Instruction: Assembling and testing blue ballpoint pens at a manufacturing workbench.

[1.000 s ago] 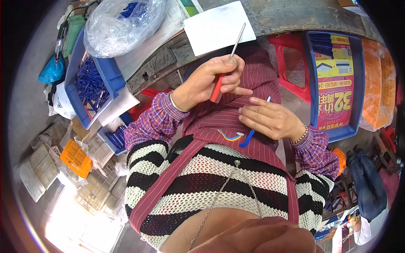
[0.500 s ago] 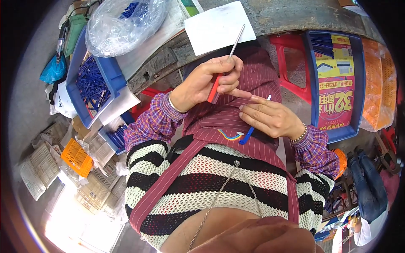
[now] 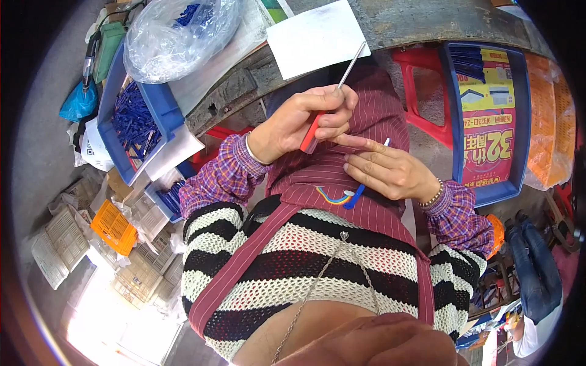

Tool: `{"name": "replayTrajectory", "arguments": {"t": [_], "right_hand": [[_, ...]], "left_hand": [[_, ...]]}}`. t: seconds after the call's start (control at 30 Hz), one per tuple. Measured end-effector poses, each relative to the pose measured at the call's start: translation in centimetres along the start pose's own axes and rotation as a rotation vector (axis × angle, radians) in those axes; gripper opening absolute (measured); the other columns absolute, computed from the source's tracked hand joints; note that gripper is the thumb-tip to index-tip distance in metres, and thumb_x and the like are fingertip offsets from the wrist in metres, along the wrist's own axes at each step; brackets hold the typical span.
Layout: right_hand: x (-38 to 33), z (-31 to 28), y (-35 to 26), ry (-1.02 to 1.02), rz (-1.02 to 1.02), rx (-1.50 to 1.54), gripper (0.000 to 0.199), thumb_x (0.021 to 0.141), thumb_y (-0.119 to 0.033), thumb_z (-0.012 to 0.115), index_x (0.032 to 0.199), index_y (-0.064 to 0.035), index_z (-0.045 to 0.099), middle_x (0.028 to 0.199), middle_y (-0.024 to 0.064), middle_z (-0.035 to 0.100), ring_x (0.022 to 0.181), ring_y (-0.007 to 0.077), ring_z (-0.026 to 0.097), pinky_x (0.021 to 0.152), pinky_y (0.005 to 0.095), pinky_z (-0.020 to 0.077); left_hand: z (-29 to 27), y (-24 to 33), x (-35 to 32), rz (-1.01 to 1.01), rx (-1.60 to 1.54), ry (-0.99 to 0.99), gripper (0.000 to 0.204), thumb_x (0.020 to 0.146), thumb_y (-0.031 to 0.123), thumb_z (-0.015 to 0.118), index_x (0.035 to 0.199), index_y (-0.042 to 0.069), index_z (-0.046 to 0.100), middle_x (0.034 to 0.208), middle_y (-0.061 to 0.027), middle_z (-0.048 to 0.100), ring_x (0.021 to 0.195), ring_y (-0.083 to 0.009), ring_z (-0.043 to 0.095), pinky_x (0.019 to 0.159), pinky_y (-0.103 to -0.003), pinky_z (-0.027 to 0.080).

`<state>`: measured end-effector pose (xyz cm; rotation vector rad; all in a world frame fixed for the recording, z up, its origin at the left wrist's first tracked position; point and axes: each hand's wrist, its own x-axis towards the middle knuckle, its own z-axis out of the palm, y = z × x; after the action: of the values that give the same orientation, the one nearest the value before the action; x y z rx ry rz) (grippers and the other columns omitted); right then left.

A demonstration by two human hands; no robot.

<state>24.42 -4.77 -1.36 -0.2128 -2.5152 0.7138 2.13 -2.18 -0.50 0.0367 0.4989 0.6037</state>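
Observation:
My left hand is closed around a screwdriver with a red and dark handle. Its thin metal shaft points up and away, over the edge of a white sheet. My right hand pinches a slim blue stick-like piece; its pale tip shows above the fingers and the middle is hidden by them. One finger of my left hand reaches across and touches the fingers of my right hand near that tip. Both hands are above my lap, over a striped maroon apron.
At left, a blue bin holds many similar blue pieces, beside a clear plastic bag. A blue tray with some blue pieces stands at right, next to orange crates. A red stool is under the worktable.
The screwdriver's tip has swung slightly to the right. My left hand has shifted a little toward the right hand, and the blue piece is tilted slightly differently.

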Motion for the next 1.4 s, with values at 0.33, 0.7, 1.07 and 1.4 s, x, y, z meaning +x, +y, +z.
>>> {"name": "replayTrajectory", "arguments": {"t": [0.33, 0.7, 1.07, 1.4], "right_hand": [[-0.1, 0.2, -0.1, -0.036, 0.019, 0.01, 0.028, 0.073, -0.01, 0.054, 0.096, 0.0033, 0.06, 0.095, 0.0121, 0.061, 0.091, 0.0213, 0.062, 0.096, 0.0391, 0.0446], [0.0, 0.4, 0.8, 0.076, 0.22, 0.233, 0.027, 0.07, -0.001, 0.057, 0.097, -0.0006, 0.061, 0.088, 0.0101, 0.063, 0.085, 0.0223, 0.063, 0.092, 0.043, 0.047], [0.0, 2.5, 1.5, 0.362, 1.107, 0.78, 0.026, 0.089, -0.011, 0.054, 0.111, 0.0014, 0.058, 0.082, 0.0034, 0.063, 0.067, 0.0064, 0.053, 0.059, 0.0217, 0.0428], [6.1, 3.0, 3.7, 0.435, 1.121, 1.359, 0.026, 0.09, -0.01, 0.05, 0.113, 0.0025, 0.055, 0.081, 0.0028, 0.062, 0.057, 0.0026, 0.046, 0.051, 0.0162, 0.0372]], "left_hand": [[-0.3, 0.4, 0.2, -0.011, 0.259, 0.002, 0.025, 0.094, 0.028, 0.046, 0.095, 0.003, 0.045, 0.057, 0.0029, 0.036, 0.045, -0.0054, 0.04, 0.087, -0.042, 0.05], [0.6, 0.7, -0.5, 0.074, 0.286, 0.009, 0.027, 0.091, 0.033, 0.051, 0.093, 0.006, 0.046, 0.057, 0.0017, 0.036, 0.045, -0.0069, 0.038, 0.045, -0.025, 0.042], [-0.8, 1.4, -1.3, 0.316, 0.267, 0.041, 0.021, 0.092, 0.027, 0.05, 0.096, 0.006, 0.047, 0.061, 0.0003, 0.036, 0.049, -0.0085, 0.036, 0.045, -0.022, 0.034], [0.1, 5.7, -2.7, 0.966, 0.664, 0.089, 0.017, 0.092, 0.015, 0.049, 0.105, 0.004, 0.047, 0.079, -0.0039, 0.046, 0.078, -0.0147, 0.046, 0.077, -0.03, 0.04]]}}
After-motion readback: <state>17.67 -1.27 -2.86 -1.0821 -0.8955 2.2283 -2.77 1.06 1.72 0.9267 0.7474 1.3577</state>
